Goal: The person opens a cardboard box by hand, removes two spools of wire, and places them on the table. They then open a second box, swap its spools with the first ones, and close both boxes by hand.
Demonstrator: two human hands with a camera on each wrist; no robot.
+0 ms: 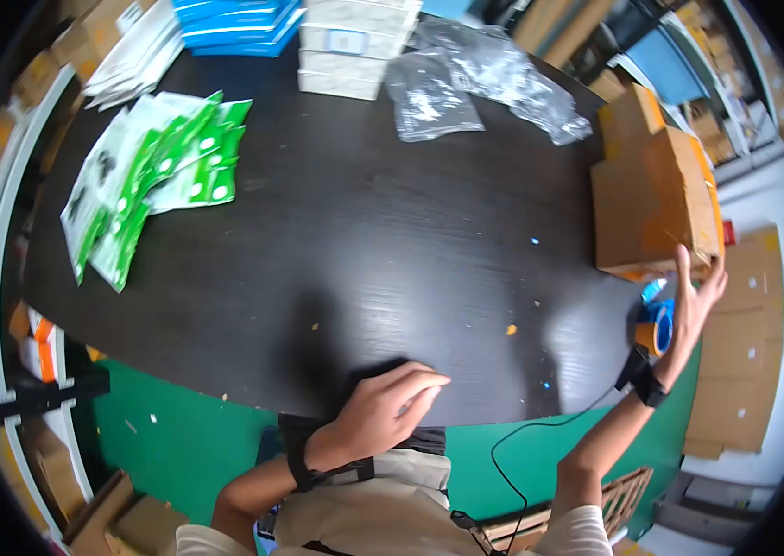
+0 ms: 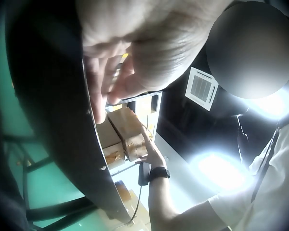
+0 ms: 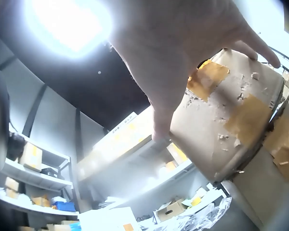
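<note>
At the right end of the dark table [image 1: 383,204] stands a worn cardboard box [image 1: 647,208] patched with orange-brown tape. My right hand [image 1: 693,301] is at its near right corner, fingers spread. In the right wrist view, the thumb lies along one edge of the box [image 3: 207,130] and the fingers reach over another. Just beside that hand is a blue tape roll [image 1: 657,329]. My left hand [image 1: 383,408] hovers by the table's front edge with loosely curled fingers and nothing in them.
Green-and-white packets [image 1: 160,162] lie at the left. Along the back are blue packs [image 1: 234,23], stacked white boxes [image 1: 347,46] and clear plastic bags [image 1: 494,79]. A black cable [image 1: 503,445] hangs from the right wrist. Shelves flank both sides.
</note>
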